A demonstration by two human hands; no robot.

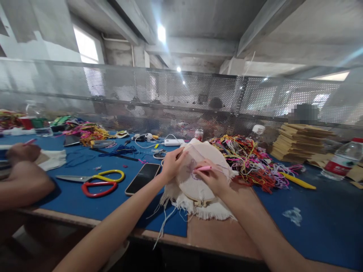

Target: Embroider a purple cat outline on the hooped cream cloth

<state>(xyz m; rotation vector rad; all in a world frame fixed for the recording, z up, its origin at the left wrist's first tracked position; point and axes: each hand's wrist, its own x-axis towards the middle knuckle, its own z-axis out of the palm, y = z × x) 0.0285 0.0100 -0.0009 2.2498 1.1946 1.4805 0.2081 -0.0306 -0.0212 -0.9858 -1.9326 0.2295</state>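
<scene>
Head view, just below the centre of the frame: the relation that counts is between a slim pink pen-like tool (204, 168) and the white cloth (195, 190) stretched in a round hoop (202, 203). The right hand (214, 179) has its grip pinched on the tool, thumb and fingers pressed together close to its working end; the pink barrel pokes out toward the right of the frame, so its long axis runs nearly level across the picture, slightly higher at the right. The working end lies at the left side of that grip, beside a faint purple outline (192, 164) in the left half of the hoop; the fingers hide the tip, so I cannot tell whether it touches the cloth. The left hand (173, 163) has its grip closed on the hoop's upper-left edge, thumb side toward the cloth, with what lies behind the rim out of sight. Both hands are near the outline, but the right is the nearer. The hoop's clasp sits at the bottom edge, and frayed cloth spreads below it on the worktop (224, 236). A phone (143, 179) lies just beside the left forearm, while a heap of coloured threads (249, 160) sits behind the right hand, toward the right of the frame.
</scene>
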